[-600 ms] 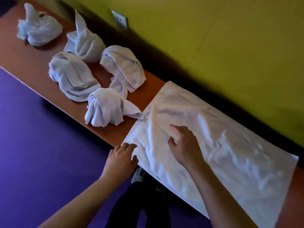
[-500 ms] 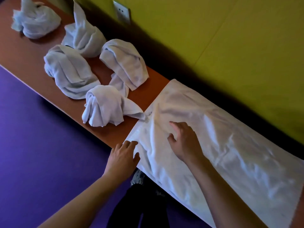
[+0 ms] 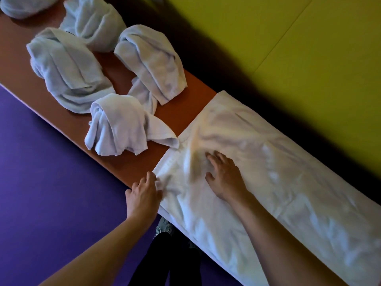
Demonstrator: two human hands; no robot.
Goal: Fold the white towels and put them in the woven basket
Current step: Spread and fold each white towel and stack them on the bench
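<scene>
The light is dim and warm, brightest on the yellow-green wall (image 3: 309, 58) at upper right, and a broad dark shadow runs along the foot of that wall behind the counter (image 3: 181, 104). The spread towel (image 3: 278, 172) looks soft and smeared, its creases blurred, with pale washed-out patches toward the lower right. The wide lens tilts and stretches the counter's edge toward the corners, and the bundled towels (image 3: 68, 69) take a bluish cast.

A long reddish-brown wooden bench (image 3: 181, 104) runs diagonally beside a yellow-green wall (image 3: 299, 48). Deep shadow fills the gap between them. The floor (image 3: 47, 182) is purple.
</scene>
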